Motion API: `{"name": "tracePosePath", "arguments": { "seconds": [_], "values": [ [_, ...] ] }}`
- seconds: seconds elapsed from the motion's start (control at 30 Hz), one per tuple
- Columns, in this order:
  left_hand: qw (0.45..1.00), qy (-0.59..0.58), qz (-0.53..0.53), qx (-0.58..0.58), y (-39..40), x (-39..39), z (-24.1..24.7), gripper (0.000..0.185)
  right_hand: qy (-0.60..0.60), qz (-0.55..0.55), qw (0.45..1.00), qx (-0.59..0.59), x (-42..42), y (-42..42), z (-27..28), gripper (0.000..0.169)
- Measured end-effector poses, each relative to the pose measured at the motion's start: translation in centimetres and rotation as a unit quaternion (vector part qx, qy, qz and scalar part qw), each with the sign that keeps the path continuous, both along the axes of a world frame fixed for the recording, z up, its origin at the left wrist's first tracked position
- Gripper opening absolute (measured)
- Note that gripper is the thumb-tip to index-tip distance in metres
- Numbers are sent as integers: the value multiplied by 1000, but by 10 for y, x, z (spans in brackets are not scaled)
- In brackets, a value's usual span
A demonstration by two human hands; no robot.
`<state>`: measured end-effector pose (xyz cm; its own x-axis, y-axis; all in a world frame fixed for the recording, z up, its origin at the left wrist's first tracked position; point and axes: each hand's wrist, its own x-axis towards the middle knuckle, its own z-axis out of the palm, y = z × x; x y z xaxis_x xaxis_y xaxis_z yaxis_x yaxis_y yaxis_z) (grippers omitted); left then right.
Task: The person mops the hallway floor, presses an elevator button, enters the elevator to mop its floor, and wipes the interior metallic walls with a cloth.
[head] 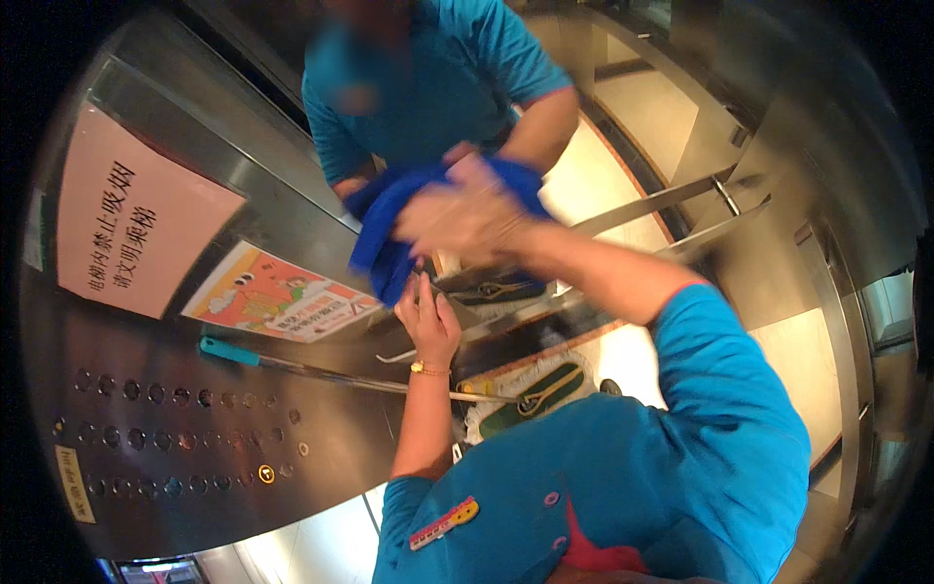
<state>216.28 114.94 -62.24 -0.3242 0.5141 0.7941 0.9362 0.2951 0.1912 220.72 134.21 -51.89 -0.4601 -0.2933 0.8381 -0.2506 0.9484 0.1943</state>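
Note:
A blue cloth [394,219] is bunched in front of me, by the reflective metal wall. My right hand [467,212], blurred, lies across the cloth with its fingers spread over the folds. My left hand [429,317] is raised just below the cloth's lower corner, fingers pointing up. Whether those fingertips grip the cloth or only touch it cannot be told. A gold-coloured bracelet [429,369] circles my left wrist. Beyond the cloth, a reflection of a person in a teal shirt [438,80] appears in the wall, partly hidden by the cloth.
A mop with a teal grip [230,351] leans by the elevator button panel [190,438]; its green mop head [551,390] rests below my arms. A metal handrail [657,208] runs along the wall. A pink notice [139,219] and a colourful poster [273,296] bear writing.

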Motion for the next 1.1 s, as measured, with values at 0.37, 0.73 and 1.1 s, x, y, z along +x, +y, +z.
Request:
{"name": "tracePosePath", "arguments": {
  "seconds": [0.37,0.73,1.1],
  "values": [
    [976,-124,-74,-165,-7,20,-111,38,333,-417,720,-445,192,286,-142,32],
    [942,-101,-85,-309,-3,17,-111,38,-39,61,993,-89,-34,-49,-193,38],
    [960,-94,-47,-260,-18,24,-116,53,356,-302,690,-553,201,288,-186,51]
  ]
}}
